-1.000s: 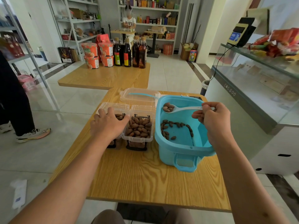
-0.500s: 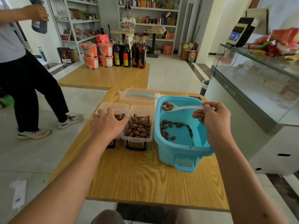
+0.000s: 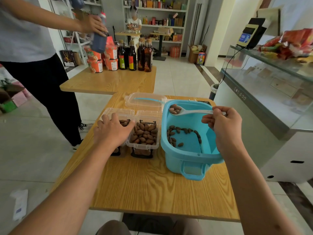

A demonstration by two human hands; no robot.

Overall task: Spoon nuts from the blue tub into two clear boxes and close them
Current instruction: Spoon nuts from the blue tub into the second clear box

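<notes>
The right hand (image 3: 223, 126) pinches the handle of the white spoon (image 3: 188, 111), which holds nuts over the blue tub (image 3: 189, 155). The left hand (image 3: 112, 131), fingers spread, rests on the left clear box (image 3: 118, 114).

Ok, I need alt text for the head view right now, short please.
The right hand holds a white plastic spoon loaded with brown nuts over the blue plastic tub, while the left hand rests on the left clear plastic box. The right clear plastic box beside it sits open, nearly full.
</notes>
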